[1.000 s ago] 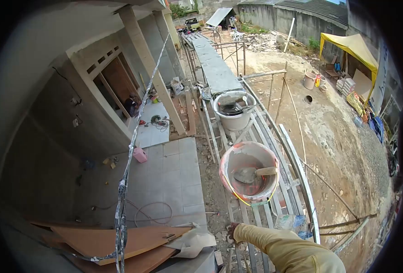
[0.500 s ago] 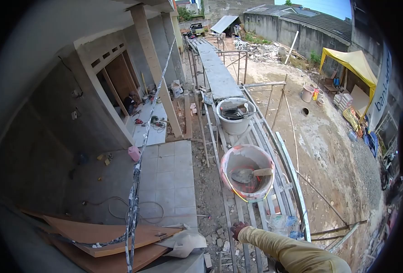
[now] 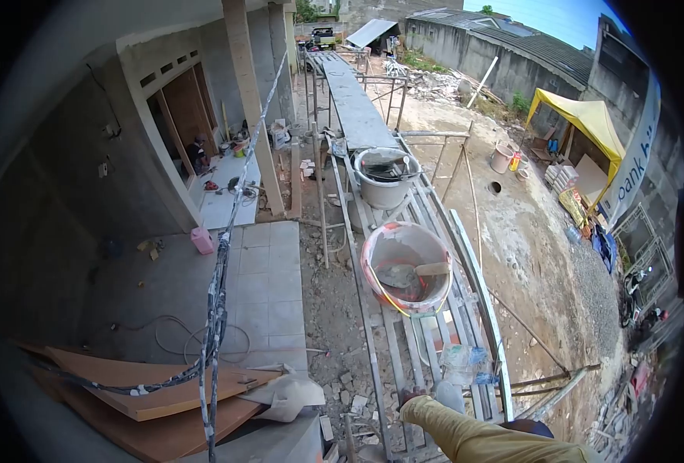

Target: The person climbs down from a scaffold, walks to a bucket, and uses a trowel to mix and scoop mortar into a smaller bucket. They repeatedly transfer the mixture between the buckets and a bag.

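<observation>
My right hand [image 3: 413, 395], at the end of a tan sleeve, is low over the slatted scaffold deck [image 3: 400, 355]; its fingers are mostly hidden and blurred. Just right of it lie clear plastic bottles or bags [image 3: 462, 364] with blue parts. Farther along the deck stands a bucket [image 3: 373, 270] with a reddish, mortar-smeared rim and a yellow handle hanging at its near side. Inside rests a trowel [image 3: 433, 269], its wooden grip pointing right. Behind it is a grey-white bucket [image 3: 383, 194] holding dark tools. My left hand is out of view.
A long grey board [image 3: 357, 104] continues the walkway. Black-and-white cables [image 3: 220, 309] hang at the left, above brown panels [image 3: 157, 382] and a tiled floor [image 3: 268, 266]. A person [image 3: 200, 154] crouches by the doorway. A metal rail [image 3: 477, 301] edges the deck's right; a yellow canopy [image 3: 577, 123] stands beyond.
My view has shifted, so the buckets and walkway sit higher and farther left in it. My right hand is now lower in view, beside the clear plastic, and its fingers show less.
</observation>
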### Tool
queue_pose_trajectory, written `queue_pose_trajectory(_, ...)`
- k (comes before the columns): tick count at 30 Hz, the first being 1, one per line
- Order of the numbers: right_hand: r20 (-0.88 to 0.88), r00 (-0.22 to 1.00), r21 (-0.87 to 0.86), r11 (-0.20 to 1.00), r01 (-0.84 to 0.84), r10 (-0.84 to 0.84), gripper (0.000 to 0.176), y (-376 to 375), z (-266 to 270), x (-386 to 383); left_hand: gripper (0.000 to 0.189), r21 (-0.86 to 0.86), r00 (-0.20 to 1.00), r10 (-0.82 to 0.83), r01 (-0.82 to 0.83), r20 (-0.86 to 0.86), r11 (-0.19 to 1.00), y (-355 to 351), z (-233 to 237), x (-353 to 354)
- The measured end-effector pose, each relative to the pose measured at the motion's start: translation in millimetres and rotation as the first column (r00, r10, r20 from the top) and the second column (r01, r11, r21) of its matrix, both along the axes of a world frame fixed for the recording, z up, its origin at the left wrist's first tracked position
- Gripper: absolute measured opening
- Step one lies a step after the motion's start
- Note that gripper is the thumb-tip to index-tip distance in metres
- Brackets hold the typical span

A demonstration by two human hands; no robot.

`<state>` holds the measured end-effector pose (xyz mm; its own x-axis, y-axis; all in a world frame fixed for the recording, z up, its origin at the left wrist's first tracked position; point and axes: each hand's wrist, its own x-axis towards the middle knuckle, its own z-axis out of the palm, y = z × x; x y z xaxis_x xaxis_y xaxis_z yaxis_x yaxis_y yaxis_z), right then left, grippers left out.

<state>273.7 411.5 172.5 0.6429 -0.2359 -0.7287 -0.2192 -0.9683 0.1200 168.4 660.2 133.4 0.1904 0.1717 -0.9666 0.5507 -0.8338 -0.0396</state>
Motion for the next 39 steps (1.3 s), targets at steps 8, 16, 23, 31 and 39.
queue_pose_trajectory(8, -0.605, 0.717, 0.156, 0.935, -0.320, 0.346, 0.047, -21.8, -55.3, 2.1, 0.068, -0.043, 1.000, -0.004, 0.002, -0.030, 0.999, -5.6, -11.1, -26.4)
queue_pose_trajectory(16, -0.391, 0.752, 0.119, 0.840, -0.530, 0.530, 0.045, -46.4, -86.3, -20.0, 0.071, -0.082, 0.996, 0.014, -0.022, -0.090, 0.996, -21.7, -20.5, -69.0)
queue_pose_trajectory(23, -0.275, 0.920, 0.268, 0.941, -0.207, 0.280, 0.079, -48.4, 14.3, -4.7, 0.075, -0.071, 0.960, 0.092, -0.115, -0.264, 0.991, -35.6, -6.0, -155.6)
queue_pose_trajectory(31, 0.099, 0.989, 0.562, 0.814, -0.144, 0.107, 0.068, -101.8, -28.6, -184.7, 0.079, -0.024, 0.909, 0.183, -0.207, -0.373, 0.978, -45.0, -1.9, -167.2)
queue_pose_trajectory(39, 0.161, 0.970, 0.530, 0.813, -0.241, 0.183, 0.069, -123.6, -4.3, -239.4, 0.083, 0.022, 0.876, 0.278, -0.294, -0.394, 0.956, -55.0, -5.3, -170.2)
